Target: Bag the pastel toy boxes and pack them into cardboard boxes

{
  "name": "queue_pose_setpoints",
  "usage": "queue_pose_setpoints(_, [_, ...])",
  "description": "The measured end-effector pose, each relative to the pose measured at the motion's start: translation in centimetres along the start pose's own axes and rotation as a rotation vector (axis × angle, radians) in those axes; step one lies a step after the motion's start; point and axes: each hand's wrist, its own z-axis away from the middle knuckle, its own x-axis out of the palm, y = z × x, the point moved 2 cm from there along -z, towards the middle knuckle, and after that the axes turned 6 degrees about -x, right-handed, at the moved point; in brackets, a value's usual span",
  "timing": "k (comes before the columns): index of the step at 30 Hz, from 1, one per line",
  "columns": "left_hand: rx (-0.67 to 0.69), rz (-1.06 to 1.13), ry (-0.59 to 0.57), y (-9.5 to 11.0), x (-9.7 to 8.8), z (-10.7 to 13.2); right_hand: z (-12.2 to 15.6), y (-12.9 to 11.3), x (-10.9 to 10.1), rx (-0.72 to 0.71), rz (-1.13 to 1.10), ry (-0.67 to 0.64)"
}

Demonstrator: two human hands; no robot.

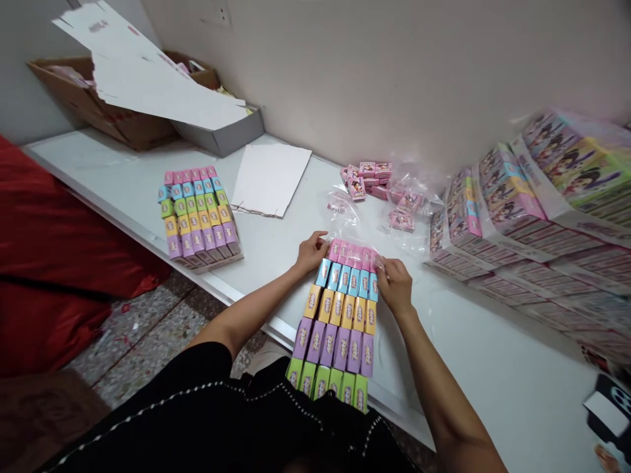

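Observation:
A block of small coloured boxes (340, 322), in pink, blue, yellow, purple and green rows, lies on the white table (276, 243) in front of me, its near end over the table's edge. A clear plastic bag (352, 240) covers the far pink end of the block. My left hand (311, 253) grips the bag's edge at the block's far left corner, fingers closed. My right hand (394, 284) pinches the bag at the far right side of the block. A second, similar block of boxes (200, 217) stands to the left on the table.
Loose pink boxes (367, 179) and crumpled plastic bags (409, 210) lie beyond my hands. Stacks of wrapped printed cartons (522, 210) fill the right side. A flat white card (270, 179), a grey tray (224, 135) and a brown carton (106, 112) sit at the back left. Red cloth (54, 263) lies on the floor.

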Motion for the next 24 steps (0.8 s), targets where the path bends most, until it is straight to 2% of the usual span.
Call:
queue_pose_setpoints(2, [0.030, -0.054, -0.010, -0.5, 0.0, -0.2, 0.1, 0.0, -0.1, -0.134, 0.047, 0.000])
queue_pose_setpoints(4, [0.172, -0.163, 0.026, -0.5, -0.1, -0.4, 0.0, 0.0, -0.3, -0.231, 0.102, 0.005])
queue_pose_setpoints(7, [0.378, -0.254, 0.150, -0.3, -0.3, -0.4, -0.2, -0.2, -0.6, -0.302, 0.112, -0.005])
queue_pose_setpoints(9, [0.347, -0.178, 0.159, -0.2, -0.2, -0.6, -0.3, -0.4, -0.7, -0.311, 0.042, -0.035])
queue_pose_setpoints(13, [0.090, 0.094, -0.062, -0.2, 0.4, -0.9, -0.4, -0.8, -0.9, -0.354, -0.042, -0.060])
queue_pose_setpoints(15, [0.086, 0.122, -0.124, 0.0, 0.3, -0.8, -0.4, -1.2, -1.2, -0.389, -0.017, -0.070])
queue_pose_setpoints(17, [0.201, 0.061, -0.043, 0.5, -0.3, -0.7, -0.4, -1.6, -1.5, -0.429, 0.013, -0.115])
queue_pose_setpoints(20, [0.514, -0.085, 0.116, 1.3, -1.6, -0.5, -0.1, -2.3, -2.1, -0.454, -0.003, -0.241])
queue_pose_setpoints(22, [0.684, -0.155, 0.101, 1.6, -2.2, -0.1, 0.4, -2.6, -2.5, -0.437, -0.047, -0.309])
queue_pose_setpoints(24, [0.720, -0.153, 0.062, 1.6, -2.6, 0.4, 1.0, -2.8, -2.8, -0.407, -0.100, -0.309])
